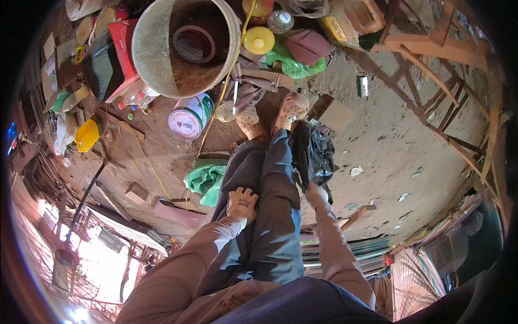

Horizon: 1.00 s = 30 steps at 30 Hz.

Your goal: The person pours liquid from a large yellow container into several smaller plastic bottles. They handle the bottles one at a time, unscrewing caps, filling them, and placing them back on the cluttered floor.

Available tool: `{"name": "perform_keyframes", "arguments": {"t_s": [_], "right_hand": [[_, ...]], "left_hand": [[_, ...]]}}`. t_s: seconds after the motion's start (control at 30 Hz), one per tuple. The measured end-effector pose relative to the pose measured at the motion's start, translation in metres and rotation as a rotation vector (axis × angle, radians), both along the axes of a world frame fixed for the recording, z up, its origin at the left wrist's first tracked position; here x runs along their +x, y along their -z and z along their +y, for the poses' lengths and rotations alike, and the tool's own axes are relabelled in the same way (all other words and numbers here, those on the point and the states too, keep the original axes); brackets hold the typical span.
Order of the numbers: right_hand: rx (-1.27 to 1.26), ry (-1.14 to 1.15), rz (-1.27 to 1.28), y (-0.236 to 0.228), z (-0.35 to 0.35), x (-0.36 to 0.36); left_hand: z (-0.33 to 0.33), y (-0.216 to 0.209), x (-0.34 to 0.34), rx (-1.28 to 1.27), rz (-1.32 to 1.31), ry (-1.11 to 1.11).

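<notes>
Black plastic bag [320, 155] | meets right hand [317, 194] at its fingertips; through blur I cannot tell whether they pinch | left hand [242, 204] rests on trousers [279, 221], fingers slightly spread.

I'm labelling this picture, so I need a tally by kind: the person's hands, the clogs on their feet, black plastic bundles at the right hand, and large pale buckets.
Hands (left hand, right hand): 2
Clogs: 2
Black plastic bundle: 1
Large pale bucket: 1
Total: 6
</notes>
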State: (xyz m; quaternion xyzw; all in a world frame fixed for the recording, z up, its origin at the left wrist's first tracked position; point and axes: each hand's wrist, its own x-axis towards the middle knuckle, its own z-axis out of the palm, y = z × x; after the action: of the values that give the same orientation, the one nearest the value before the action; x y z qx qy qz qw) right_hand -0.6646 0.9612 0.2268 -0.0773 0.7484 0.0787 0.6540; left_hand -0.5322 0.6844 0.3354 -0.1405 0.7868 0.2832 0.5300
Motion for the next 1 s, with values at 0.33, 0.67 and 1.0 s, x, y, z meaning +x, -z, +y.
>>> {"name": "perform_keyframes", "arguments": {"t_s": [0.33,0.67,1.0], "right_hand": [[-0.536,-0.293,0.729,0.007,-0.171,-0.153],[-0.758,-0.230,0.788,0.068,-0.416,-0.232],[-0.696,0.138,0.663,0.087,-0.326,-0.138]], "left_hand": [[-0.004,0.000,-0.022,-0.080,0.006,-0.081],[0.002,0.006,-0.026,-0.063,-0.038,-0.192],[0.000,0.001,-0.027,-0.095,0.020,-0.306]]}}
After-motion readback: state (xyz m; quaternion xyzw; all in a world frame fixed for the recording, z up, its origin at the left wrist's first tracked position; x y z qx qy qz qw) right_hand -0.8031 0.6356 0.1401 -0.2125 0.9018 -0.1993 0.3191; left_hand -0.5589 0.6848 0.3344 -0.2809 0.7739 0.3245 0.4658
